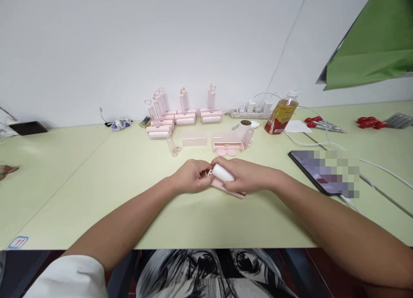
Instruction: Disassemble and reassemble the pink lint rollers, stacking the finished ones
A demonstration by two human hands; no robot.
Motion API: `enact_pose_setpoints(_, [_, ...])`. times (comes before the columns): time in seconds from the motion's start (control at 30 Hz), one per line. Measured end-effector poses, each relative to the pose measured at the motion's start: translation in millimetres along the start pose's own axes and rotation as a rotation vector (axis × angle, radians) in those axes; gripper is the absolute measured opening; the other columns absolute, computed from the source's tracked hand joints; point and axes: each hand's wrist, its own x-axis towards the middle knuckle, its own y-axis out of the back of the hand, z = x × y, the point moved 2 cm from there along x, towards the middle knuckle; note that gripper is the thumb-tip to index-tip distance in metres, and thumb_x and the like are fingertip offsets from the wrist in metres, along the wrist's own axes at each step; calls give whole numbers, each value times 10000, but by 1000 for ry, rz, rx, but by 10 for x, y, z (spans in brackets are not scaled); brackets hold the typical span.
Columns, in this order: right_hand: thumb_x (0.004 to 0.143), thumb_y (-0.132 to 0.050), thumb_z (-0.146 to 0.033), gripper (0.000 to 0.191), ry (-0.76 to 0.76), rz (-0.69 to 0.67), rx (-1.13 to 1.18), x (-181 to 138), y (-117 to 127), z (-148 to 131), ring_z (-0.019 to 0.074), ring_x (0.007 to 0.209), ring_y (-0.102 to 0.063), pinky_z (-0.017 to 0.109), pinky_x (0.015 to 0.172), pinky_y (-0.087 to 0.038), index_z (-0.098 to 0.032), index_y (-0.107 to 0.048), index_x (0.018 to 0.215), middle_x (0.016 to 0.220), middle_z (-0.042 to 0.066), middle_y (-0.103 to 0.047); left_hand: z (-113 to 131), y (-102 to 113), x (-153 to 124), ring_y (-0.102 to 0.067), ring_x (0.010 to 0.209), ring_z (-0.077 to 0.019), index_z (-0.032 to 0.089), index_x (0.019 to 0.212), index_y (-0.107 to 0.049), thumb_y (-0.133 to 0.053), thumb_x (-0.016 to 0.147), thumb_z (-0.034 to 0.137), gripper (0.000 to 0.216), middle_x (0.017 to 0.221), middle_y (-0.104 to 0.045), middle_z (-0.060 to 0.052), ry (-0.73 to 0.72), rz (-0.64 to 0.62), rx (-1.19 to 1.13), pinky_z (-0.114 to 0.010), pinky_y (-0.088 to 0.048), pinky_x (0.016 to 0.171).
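Note:
Over the middle of the table, my right hand (250, 173) is closed around a small white roll (223, 173), with a pink plastic casing (240, 194) under it. My left hand (192, 176) pinches at the roll's left end, its fingertips against a small pale part I cannot make out. Just beyond my hands lie a pink open holder (228, 146) and two round pink pieces (226, 152). Clear pinkish covers (194, 139) lie beside them. A clear pink handle (172, 145) with a loop rests to the left.
Several pink rollers with upright handles (211, 99) stand along the wall. A cardboard-cored roll (245, 128), a drink bottle (281, 113) and a power strip (250, 113) are at the back right. A phone (314, 173), cables and red-handled pliers (322, 124) lie rightward.

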Motion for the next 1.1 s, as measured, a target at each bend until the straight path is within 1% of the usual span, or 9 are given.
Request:
enact_pose_setpoints(0.3, [751,-583,-217,512,-24,-40,14,-17,27,-19,196,693,-570,252,565,-381,-227,-462,1249,891,51,-645,-3,-11,-2,-474,568,-92,159,781,-616,-521,824,237,130,642,-570,20,-59,2,30,-219,-342,548])
enact_pose_setpoints(0.63, [750,-581,-199,522,9,-43,31,-27,33,-11,188,706,-572,248,572,-398,-218,-450,1256,917,53,-636,4,-1,-4,-479,586,-95,154,794,-605,-505,851,261,157,661,-580,13,-72,-18,43,-226,-350,570])
enact_pose_setpoints(0.73, [749,-581,-189,510,-1,-62,31,-29,37,-35,185,698,-578,240,561,-395,-221,-447,1241,890,45,-635,-8,-5,-8,-472,585,-91,149,792,-602,-513,857,286,176,661,-573,16,-71,-27,17,-220,-348,565])
enact_pose_setpoints(0.83, [788,-589,-239,470,-28,-93,56,-43,23,-55,176,638,-575,234,526,-380,-224,-445,1235,822,32,-642,-20,-8,-16,-453,569,-83,145,774,-600,-537,850,311,193,636,-545,28,-60,-31,-22,-212,-343,547])
enact_pose_setpoints(0.93, [862,-559,-350,417,-45,-114,83,-55,-6,-61,166,557,-559,242,505,-373,-227,-449,1245,763,24,-649,-39,-3,-26,-442,559,-79,143,785,-616,-572,844,345,215,619,-530,35,-42,-26,-56,-208,-340,534])
enact_pose_setpoints(1.0, [874,-561,-386,422,-11,-60,51,-50,-13,-55,184,625,-590,259,554,-401,-236,-459,1256,848,47,-672,-57,7,-33,-450,568,-84,140,821,-636,-592,844,398,263,631,-544,27,-38,-6,-73,-212,-349,538])
enact_pose_setpoints(1.1, [862,-592,-362,477,72,66,-14,-25,-5,-21,230,845,-619,294,686,-435,-245,-446,1300,1072,83,-659,-82,19,-40,-495,621,-102,139,943,-650,-594,851,467,345,719,-597,-5,-42,64,-86,-224,-392,580])
